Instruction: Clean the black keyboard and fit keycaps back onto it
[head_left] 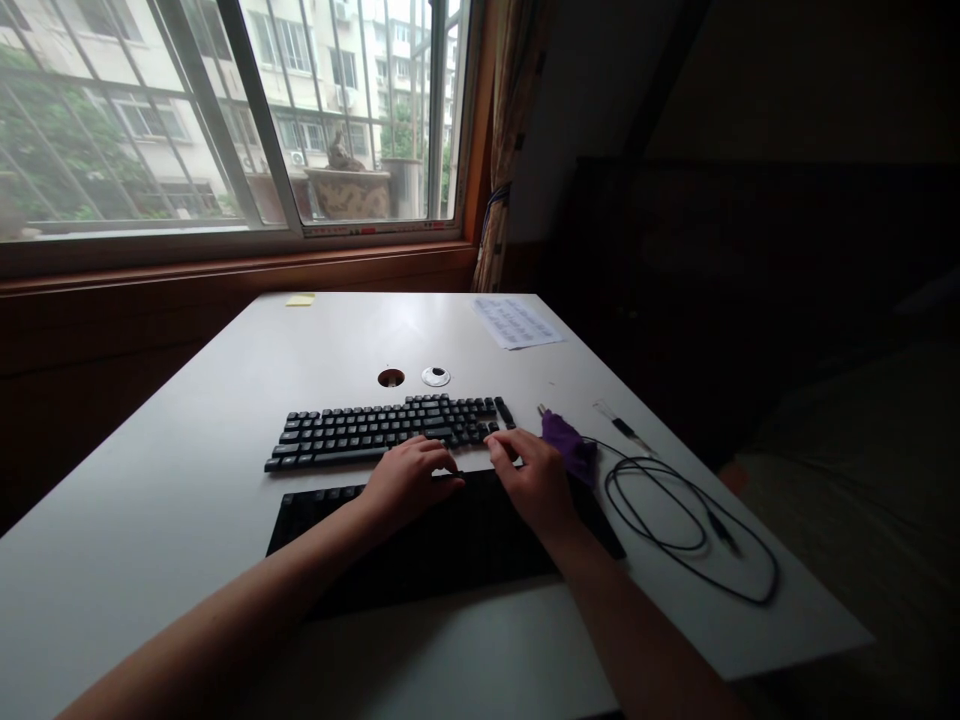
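Note:
A black keyboard (450,555) lies before me, with several keycaps along its far left edge; my forearms hide part of it. Behind it, loose black keycaps (352,428) lie on the white table in keyboard-like rows. My left hand (409,478) rests at the keyboard's far edge, its fingers bent and closed near a small dark piece I cannot make out. At the right end of the loose rows, my right hand (529,475) is closed in a pinch at a keycap (493,428), partly hidden by the fingertips.
Right of my right hand lies a purple cloth (570,442) with a metal tip poking out. Beyond it are a wire keycap puller (621,427) and a coiled black cable (750,598). A round hole (391,378), printed paper (517,323) and yellow note (300,299) lie farther back.

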